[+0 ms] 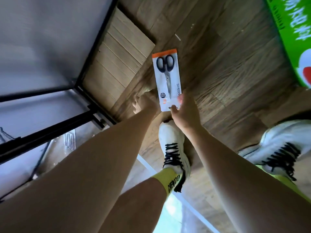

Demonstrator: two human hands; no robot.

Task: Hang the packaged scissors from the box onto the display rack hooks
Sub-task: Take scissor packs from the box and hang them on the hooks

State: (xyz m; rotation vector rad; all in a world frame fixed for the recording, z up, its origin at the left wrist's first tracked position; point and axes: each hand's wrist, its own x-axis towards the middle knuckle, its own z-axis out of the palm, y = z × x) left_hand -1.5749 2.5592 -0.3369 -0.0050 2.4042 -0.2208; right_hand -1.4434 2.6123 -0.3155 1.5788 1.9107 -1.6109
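A packaged pair of scissors point(166, 79), black handles on a white card with an orange top, hangs over the wooden floor in the middle of the view. My right hand point(183, 111) pinches the card's lower end, thumb on its front. My left hand point(143, 103) is just left of the card's lower edge, fingers loosely curled downward, and I see nothing in it. The black-framed display rack point(87, 64) with pale panels fills the left side; no hooks show. A brown cardboard flap point(117, 56), probably of the box, lies beside the rack.
A green printed carton point(294, 39) stands at the upper right. My own feet in white shoes point(173, 148) with black laces are on the wood-pattern floor point(227, 64) below the hands. A clear plastic packet point(69, 140) lies at the rack's foot.
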